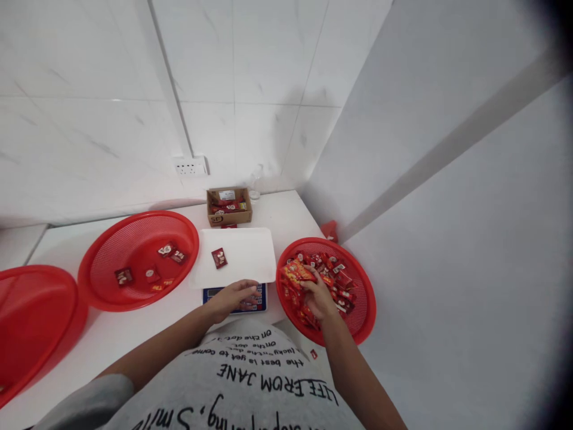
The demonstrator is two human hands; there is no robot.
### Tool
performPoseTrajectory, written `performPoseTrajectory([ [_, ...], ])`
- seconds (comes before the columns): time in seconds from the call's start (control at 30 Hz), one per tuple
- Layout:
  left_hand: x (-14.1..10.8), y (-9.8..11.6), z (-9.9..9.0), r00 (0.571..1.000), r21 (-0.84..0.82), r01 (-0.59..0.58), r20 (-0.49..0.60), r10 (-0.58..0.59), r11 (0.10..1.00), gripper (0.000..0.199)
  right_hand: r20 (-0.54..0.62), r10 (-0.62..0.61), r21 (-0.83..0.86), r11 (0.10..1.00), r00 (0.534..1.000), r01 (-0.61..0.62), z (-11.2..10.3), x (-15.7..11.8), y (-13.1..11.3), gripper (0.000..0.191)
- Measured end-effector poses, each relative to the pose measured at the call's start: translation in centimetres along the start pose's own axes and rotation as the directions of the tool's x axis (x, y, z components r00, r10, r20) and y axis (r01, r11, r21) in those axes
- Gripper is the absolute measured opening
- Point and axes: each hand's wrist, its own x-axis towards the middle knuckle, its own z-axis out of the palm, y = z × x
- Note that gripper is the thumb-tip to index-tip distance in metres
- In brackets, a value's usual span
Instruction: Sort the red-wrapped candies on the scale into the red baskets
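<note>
At the bench's right edge, inside the basket's left rim, a red packet is pinched by the right hand; crushing should be avoided. The left hand, open, is held at the scale.

The light grey top carries black, handwritten-looking lettering; I can read "the best is yet to come" in small script and "FROM JANE" in bigger capitals. Its left sleeve is plain grey. The left hand and right hand are bare.
</note>
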Motion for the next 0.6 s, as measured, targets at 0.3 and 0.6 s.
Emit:
performPoseTrajectory([
  [0.3, 0.6, -0.7, 0.5, 0.995, -0.259, 0.071, 0.088, -0.050, 0.963, 0.040, 0.223, 0.178, 0.035, 0.981, 0.958, -0.190, 6.2, -1.9, 3.4, 0.056],
  [0.6, 1.0, -0.7, -0.5, 0.996, -0.318, -0.002, -0.090, -0.028, 0.948, 0.031, 0.225, 0.208, 0.073, 0.971, 0.952, -0.229, 7.3, -1.4, 3.7, 0.068],
])
